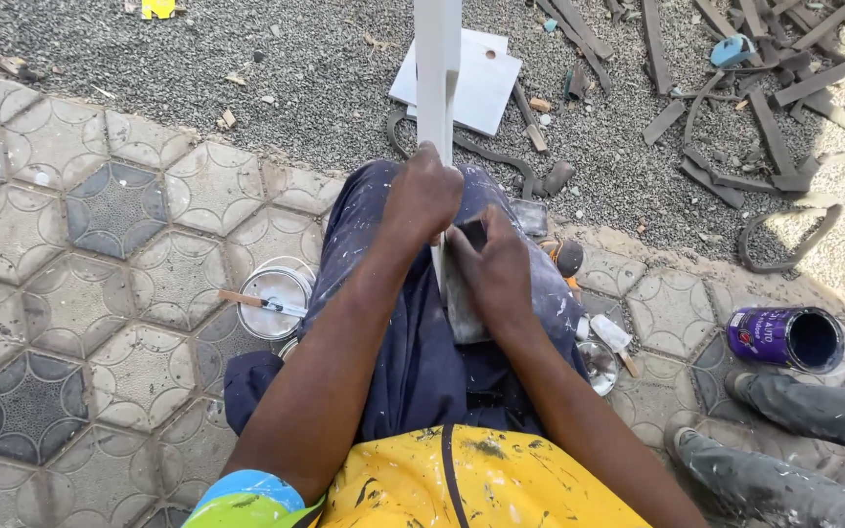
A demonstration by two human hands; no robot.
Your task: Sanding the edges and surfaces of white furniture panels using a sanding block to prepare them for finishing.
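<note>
While left hand [424, 196] grips white slat [437, 73], pointing away, right hand [496, 269] clasps sanding pad [464, 293].

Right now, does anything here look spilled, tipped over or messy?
Yes. A purple paint can lies tipped on its side on the tiled pavement, and dark wood offcuts are strewn across the gravel. No spilled paint is visible.

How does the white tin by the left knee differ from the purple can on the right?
The white tin stands upright on the paving, mouth up, with a brush-like tool lying across its top. The purple can lies tipped on its side, its dark open mouth facing right, nothing on it. The tin looks shallower and pale; the can is taller-bodied and dark. Both are round, open and rest on the patterned tiles.
</note>
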